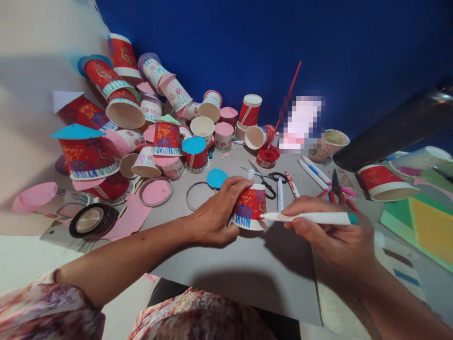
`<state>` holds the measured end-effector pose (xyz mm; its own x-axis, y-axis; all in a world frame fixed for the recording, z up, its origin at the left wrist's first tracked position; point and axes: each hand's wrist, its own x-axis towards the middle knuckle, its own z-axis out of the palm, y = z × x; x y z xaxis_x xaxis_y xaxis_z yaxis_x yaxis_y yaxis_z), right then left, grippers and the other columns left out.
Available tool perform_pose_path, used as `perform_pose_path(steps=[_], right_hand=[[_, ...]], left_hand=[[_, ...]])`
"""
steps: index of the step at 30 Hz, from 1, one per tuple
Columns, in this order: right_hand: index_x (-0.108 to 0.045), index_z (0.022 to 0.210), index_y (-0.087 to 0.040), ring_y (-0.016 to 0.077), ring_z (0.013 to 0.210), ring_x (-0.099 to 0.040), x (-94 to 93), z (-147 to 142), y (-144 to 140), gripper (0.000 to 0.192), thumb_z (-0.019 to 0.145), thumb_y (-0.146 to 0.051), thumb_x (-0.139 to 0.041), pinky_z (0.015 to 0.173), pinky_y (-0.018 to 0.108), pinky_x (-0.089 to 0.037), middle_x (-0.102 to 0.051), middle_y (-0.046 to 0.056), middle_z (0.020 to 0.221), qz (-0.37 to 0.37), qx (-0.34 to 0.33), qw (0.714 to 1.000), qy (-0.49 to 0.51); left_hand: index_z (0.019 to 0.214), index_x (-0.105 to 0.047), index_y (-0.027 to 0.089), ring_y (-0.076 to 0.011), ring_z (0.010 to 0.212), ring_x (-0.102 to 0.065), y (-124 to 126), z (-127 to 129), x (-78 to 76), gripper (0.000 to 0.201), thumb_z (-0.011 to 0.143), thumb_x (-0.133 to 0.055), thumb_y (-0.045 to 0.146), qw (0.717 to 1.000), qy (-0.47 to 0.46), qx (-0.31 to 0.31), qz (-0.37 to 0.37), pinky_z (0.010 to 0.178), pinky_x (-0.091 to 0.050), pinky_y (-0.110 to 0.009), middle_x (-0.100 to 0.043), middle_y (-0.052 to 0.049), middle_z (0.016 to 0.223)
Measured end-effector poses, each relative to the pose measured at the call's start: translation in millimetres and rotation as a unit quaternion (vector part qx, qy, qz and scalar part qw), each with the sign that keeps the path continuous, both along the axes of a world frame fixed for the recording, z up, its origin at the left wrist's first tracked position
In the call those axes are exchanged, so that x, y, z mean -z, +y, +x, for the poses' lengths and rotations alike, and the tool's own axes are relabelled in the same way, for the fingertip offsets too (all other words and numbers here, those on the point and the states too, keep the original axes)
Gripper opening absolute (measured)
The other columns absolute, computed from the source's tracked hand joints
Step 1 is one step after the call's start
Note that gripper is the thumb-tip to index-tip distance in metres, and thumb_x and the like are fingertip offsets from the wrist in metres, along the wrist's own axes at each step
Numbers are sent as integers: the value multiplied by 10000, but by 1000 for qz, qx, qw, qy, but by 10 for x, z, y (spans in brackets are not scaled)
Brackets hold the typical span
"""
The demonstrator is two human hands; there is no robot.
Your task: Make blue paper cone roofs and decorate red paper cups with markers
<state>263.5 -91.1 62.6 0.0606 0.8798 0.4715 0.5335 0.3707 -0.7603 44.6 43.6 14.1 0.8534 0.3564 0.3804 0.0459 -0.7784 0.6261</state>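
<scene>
My left hand (pixel 215 215) grips a red paper cup (pixel 250 207) lying on its side on the grey board (pixel 255 269), its white rim band carrying blue strokes. My right hand (pixel 331 233) holds a white marker with a teal end (pixel 311 217), and the marker's tip touches the cup's rim band. A white marker cap (pixel 250 174) stands just behind the cup.
A heap of decorated red and pink paper cups (pixel 141 123) fills the left and back. Black-handled scissors (pixel 265 178), pens (pixel 311 171), red pliers (pixel 336 191), a red paint lid (pixel 268 157), metal rings (pixel 155 191), a tape roll (pixel 92 220) and coloured foam sheets (pixel 424 222) lie around. Blue wall behind.
</scene>
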Motion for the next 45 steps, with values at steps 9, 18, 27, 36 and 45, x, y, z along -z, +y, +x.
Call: perform_pose_path(steps=[9, 18, 27, 36, 45], right_hand=[[-709, 1020, -299, 197, 659, -709, -26, -77, 5, 220, 898, -125, -650, 617, 329, -567, -766, 17, 815, 60, -28, 993, -93], [-686, 1015, -271, 167, 637, -691, -14, -67, 56, 234, 881, -87, -633, 600, 287, -539, -733, 0, 749, 66, -62, 989, -119], [-676, 990, -249, 158, 625, -674, -4, -50, 75, 197, 890, -90, -617, 589, 282, -525, -721, 4, 742, 65, -79, 988, -115], [-684, 968, -236, 175, 665, -682, -83, -70, 84, 193, 896, -94, -576, 611, 295, -547, -715, 27, 752, 58, -84, 989, -109], [-666, 940, -203, 143, 655, -648, -25, -56, 142, 138, 916, -121, -559, 607, 253, -500, -693, 21, 745, 61, -95, 990, -81]], left_hand=[[1524, -183, 249, -354, 1359, -428, 0, 4, -1, 991, 655, -645, 131, 1000, 9, -15, 0, 1076, -474, -551, -367, -176, 1446], [1513, -255, 265, -324, 1328, -458, 24, 24, -33, 977, 651, -685, 101, 999, -8, -15, -38, 1093, -472, -518, -410, -147, 1418], [1511, -268, 259, -327, 1349, -443, 26, 24, -15, 981, 642, -683, 72, 999, -18, -13, -24, 1124, -436, -544, -415, -157, 1420], [1502, -279, 259, -324, 1354, -448, 14, 22, -36, 969, 636, -668, 63, 999, -13, -18, -34, 1143, -420, -549, -415, -153, 1424], [1484, -301, 259, -304, 1358, -439, 14, -14, -37, 947, 634, -645, 22, 998, 6, -40, -43, 1159, -422, -525, -419, -134, 1437]])
